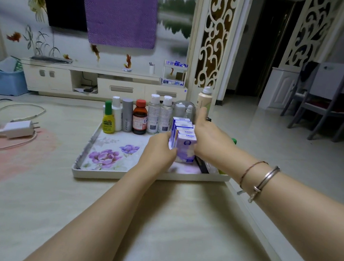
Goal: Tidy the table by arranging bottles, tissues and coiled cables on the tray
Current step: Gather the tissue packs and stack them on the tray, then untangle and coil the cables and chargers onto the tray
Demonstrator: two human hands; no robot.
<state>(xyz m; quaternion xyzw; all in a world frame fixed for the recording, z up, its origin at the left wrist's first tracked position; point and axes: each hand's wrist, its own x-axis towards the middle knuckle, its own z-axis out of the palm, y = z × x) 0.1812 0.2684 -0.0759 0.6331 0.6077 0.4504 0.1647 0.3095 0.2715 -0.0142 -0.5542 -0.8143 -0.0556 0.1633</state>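
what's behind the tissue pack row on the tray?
Behind the tissue packs stand a clear domed container and a tall beige spray bottle. The right hand covers their lower right parts, so anything lower there is hidden.

- The room is dim and evenly lit, with a cool, greyish cast and no lamp or window in sight.
- Shadows are soft: a faint one lies on the table (177, 227) under the forearms, and the doorway at the far right is almost black.
- A pale sheen shows on the floor tiles to the right.
- The wide lens bends the edges: the carved screen (215, 36) and the TV cabinet (99, 83) curve.
- The purple cloth (118, 10) and wall mural look smeared; the bottom right corner is blurred, while the tissue packs (184, 140) stay fairly sharp.
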